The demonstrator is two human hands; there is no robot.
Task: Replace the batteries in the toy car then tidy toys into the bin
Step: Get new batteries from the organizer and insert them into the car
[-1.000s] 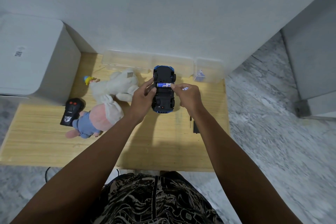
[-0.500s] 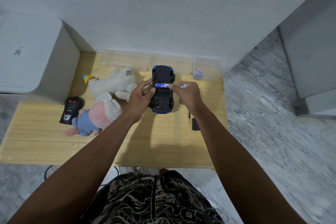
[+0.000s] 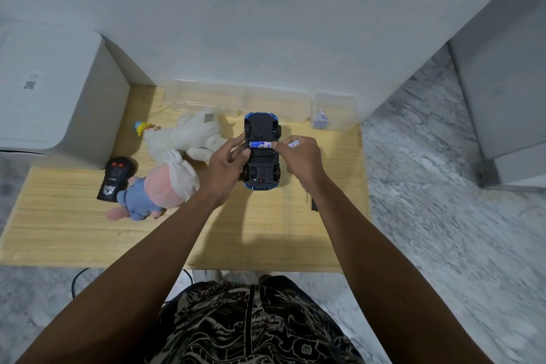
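A blue toy car (image 3: 261,170) lies upside down on the wooden table (image 3: 74,230), its black underside up and its battery bay uncovered. One blue battery (image 3: 260,144) sits across the bay. My left hand (image 3: 226,165) grips the car's left side, thumb at the battery's left end. My right hand (image 3: 298,158) pinches the battery's right end and holds a second blue-and-white battery (image 3: 294,143) among its curled fingers.
A white plush (image 3: 189,139), a pink-and-blue plush (image 3: 153,192), a small yellow figure (image 3: 141,127) and a black remote (image 3: 115,179) lie left of the car. Clear plastic bins (image 3: 236,99) line the wall; a smaller clear one (image 3: 334,111) holds something blue. A dark flat part (image 3: 312,204) lies right.
Both hands stay on the car; the fingers have shifted slightly at the battery's ends. Otherwise the scene looks the same.
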